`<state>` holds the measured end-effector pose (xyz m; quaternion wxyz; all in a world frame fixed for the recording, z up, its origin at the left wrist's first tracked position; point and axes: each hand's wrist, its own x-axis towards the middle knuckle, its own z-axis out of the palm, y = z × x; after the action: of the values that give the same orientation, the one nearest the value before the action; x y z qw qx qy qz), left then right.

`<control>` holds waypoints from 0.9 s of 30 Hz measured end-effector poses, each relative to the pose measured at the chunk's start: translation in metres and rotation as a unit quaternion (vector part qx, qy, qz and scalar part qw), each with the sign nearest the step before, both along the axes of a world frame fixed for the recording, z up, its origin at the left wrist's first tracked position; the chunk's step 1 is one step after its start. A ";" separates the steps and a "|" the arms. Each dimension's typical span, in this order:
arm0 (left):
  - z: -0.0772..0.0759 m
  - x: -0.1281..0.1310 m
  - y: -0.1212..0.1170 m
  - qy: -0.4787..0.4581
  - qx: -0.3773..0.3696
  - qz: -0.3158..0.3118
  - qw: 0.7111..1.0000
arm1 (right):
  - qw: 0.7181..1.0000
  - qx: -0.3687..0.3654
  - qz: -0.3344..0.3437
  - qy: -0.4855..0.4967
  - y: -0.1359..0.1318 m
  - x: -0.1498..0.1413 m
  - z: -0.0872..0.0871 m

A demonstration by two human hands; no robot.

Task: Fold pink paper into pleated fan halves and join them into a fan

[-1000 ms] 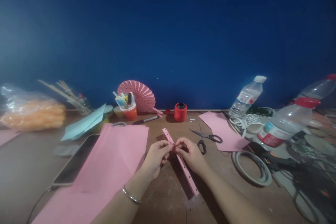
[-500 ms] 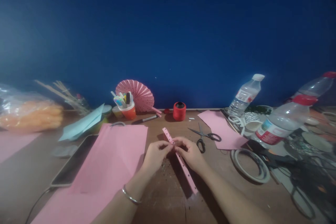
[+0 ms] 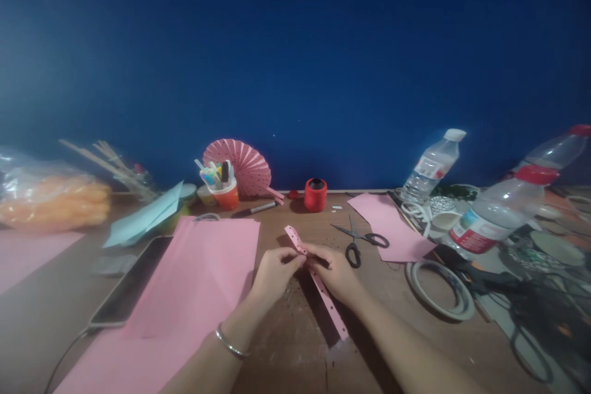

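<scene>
A long folded pink paper strip with punched holes lies diagonally above the wooden table. My left hand pinches it near its upper part, fingers closed. My right hand pinches the same spot from the right, fingers closed too. Something small and red seems to sit between the fingertips; I cannot make it out. A silver bangle is on my left wrist.
Pink paper sheets and a phone lie left. Black scissors, a red thread spool, a pink paper fan, a pen cup and a marker stand behind. Water bottles, tape rings and cables crowd the right.
Both hands stay pinched on the strip with only slight finger shifts. The view has drifted a little.
</scene>
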<state>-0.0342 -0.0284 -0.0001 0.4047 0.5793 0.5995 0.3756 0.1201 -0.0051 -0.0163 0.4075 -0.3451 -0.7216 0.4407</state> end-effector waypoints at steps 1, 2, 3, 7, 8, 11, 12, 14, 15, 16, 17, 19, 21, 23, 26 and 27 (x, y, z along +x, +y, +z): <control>0.000 0.000 0.000 0.004 0.002 -0.002 1.000 | 1.000 0.007 0.005 -0.007 0.000 0.000 0.001; 0.000 0.000 0.000 0.005 0.005 -0.004 1.000 | 1.000 0.013 0.006 -0.014 0.000 0.000 0.001; 0.000 0.000 0.000 0.002 0.007 -0.005 1.000 | 1.000 0.017 0.006 -0.021 0.000 0.000 0.002; 0.001 0.001 0.000 -0.023 0.002 0.001 1.000 | 0.999 0.020 -0.022 -0.040 0.000 0.001 0.003; 0.002 0.001 0.000 -0.024 0.002 0.004 1.000 | 0.998 0.019 -0.029 -0.044 0.000 0.001 0.003; 0.003 0.002 -0.001 -0.014 0.008 0.014 1.000 | 0.997 0.018 -0.044 -0.053 0.001 0.000 0.001; 0.003 0.002 -0.001 -0.008 0.009 0.018 1.000 | 0.997 0.018 -0.047 -0.055 0.001 0.000 0.001; 0.004 0.002 -0.002 0.002 0.013 0.024 1.000 | 0.997 0.016 -0.053 -0.057 0.002 0.000 0.000; 0.004 0.002 -0.002 0.006 0.017 0.025 1.000 | 0.997 0.015 -0.056 -0.057 0.002 0.000 0.000; 0.004 0.002 -0.002 0.011 0.023 0.027 0.999 | 0.997 0.012 -0.058 -0.057 0.002 0.000 -0.001; 0.004 0.002 -0.002 0.018 0.030 0.028 0.999 | 0.997 0.010 -0.060 -0.057 0.002 0.000 -0.001; 0.004 0.002 -0.002 0.039 0.055 0.028 0.997 | 0.996 0.007 -0.064 -0.055 0.002 0.000 -0.002; 0.003 0.001 -0.003 0.072 0.092 0.020 0.993 | 0.997 0.004 -0.067 -0.048 0.003 -0.001 -0.003; 0.003 -0.001 -0.003 0.111 0.138 -0.003 0.984 | 0.997 0.004 -0.069 -0.041 0.003 -0.001 -0.004; 0.003 -0.002 -0.005 0.154 0.184 -0.039 0.970 | 0.997 0.003 -0.071 -0.036 0.004 -0.002 -0.008; 0.003 -0.002 -0.005 0.164 0.186 -0.047 0.968 | 0.997 0.000 -0.073 -0.035 0.004 -0.002 -0.009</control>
<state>-0.0357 -0.0333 0.0033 0.2031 0.7253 0.5497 0.3611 0.1178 -0.0007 -0.0252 0.4132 -0.4120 -0.7084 0.3971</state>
